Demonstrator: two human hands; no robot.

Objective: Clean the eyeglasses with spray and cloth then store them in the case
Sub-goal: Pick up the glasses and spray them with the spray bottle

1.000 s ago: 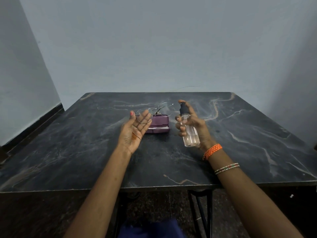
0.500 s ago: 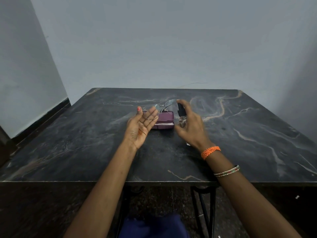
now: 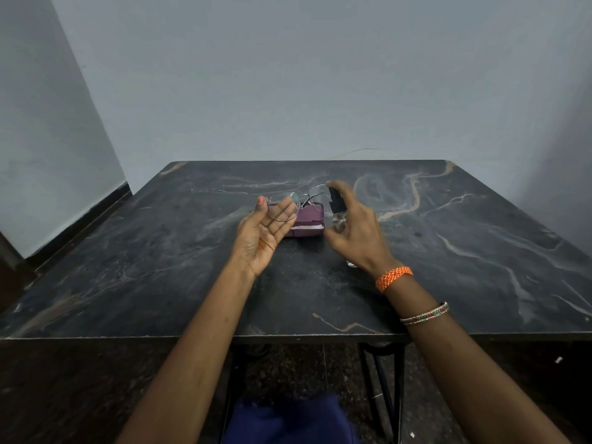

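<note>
- The left hand (image 3: 264,237) is turned palm up above the desk; its fingers and thumb pinch the eyeglasses (image 3: 296,203) by the left lens rim, and the thin metal frame stretches to the right, toward the other hand.
- The right hand (image 3: 357,233) is wrapped around the spray bottle (image 3: 338,216); the first finger lies on top of the black nozzle, which points at the right lens; the clear body of the bottle is mostly hidden behind the palm and fingers.
- The glasses and the nozzle are very near each other; I cannot tell if they touch.
- The purple case (image 3: 306,224) lies on the desk just behind the two hands, under the glasses; it seems closed, with a pale strip along its front side.
- On the right wrist there is an orange band (image 3: 393,277); further up the arm, thin bangles (image 3: 424,314).
- The desk (image 3: 480,251) is dark marble with pale veins; behind it stands a plain grey wall (image 3: 288,75).
</note>
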